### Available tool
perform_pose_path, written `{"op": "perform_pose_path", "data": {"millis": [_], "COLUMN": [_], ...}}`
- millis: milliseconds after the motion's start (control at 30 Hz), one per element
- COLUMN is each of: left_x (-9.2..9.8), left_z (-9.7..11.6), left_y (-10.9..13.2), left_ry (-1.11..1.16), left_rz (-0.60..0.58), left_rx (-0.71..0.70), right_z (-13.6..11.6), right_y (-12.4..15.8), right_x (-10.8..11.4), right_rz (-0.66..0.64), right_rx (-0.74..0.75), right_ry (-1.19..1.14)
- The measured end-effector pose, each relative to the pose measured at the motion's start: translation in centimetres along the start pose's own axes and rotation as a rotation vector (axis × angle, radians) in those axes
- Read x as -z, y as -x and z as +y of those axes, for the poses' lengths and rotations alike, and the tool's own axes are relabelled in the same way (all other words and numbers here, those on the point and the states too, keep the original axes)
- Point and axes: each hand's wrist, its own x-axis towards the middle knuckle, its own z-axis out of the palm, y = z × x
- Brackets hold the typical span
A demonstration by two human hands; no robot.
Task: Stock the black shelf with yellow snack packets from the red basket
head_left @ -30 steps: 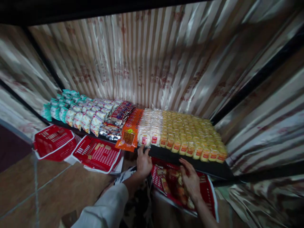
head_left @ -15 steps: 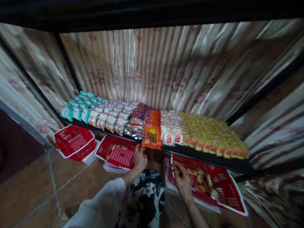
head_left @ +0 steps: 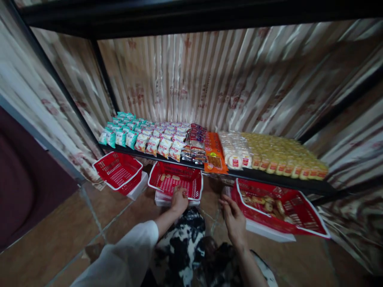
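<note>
My left hand (head_left: 179, 200) is over the front rim of the middle red basket (head_left: 155, 187), fingers loosely bent and nothing seen in them. A few small wrapped snacks (head_left: 176, 177) lie in that basket. My right hand (head_left: 234, 219) hovers by the left end of the right red basket (head_left: 311, 219), its fingers slightly apart and holding nothing visible. Several gold-wrapped snacks (head_left: 268, 206) are inside this basket. Above both hands, an orange snack packet (head_left: 214, 155) hangs a little over the front edge of the black shelf (head_left: 257, 174).
Along the shelf stand teal packets (head_left: 120, 137), white packets (head_left: 153, 144), dark red-blue packets (head_left: 197, 135), clear-wrapped round crackers (head_left: 235, 160) and rows of yellow packs (head_left: 284, 159). A third red basket (head_left: 119, 171) sits at the left on the tiled floor (head_left: 119, 215). A black upper beam (head_left: 191, 20) crosses overhead.
The view has shifted, so the shelf and baskets appear further right and higher. My left hand has drawn back from the orange packet's lower edge to the middle basket; my right hand has come off the right basket's rim.
</note>
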Motion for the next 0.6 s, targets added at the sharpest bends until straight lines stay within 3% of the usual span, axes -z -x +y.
{"op": "perform_pose_path", "data": {"millis": [167, 367, 600], "left_x": [4.2, 10.7, 17.7], "left_z": [-2.3, -4.5, -9.1], "left_y": [1.0, 0.6, -1.4], "left_ry": [-0.032, -0.029, 0.023], "left_rz": [-0.038, -0.041, 0.021], "left_rx": [-0.031, -0.024, 0.055], "right_z": [-0.6, -2.9, -4.6], "right_y": [3.7, 5.8, 6.5], "right_x": [-3.0, -6.9, -14.4], "right_rz": [0.043, 0.096, 0.057], "right_rx": [0.012, -0.001, 0.006], "right_ry": [-0.068, -0.071, -0.067]}}
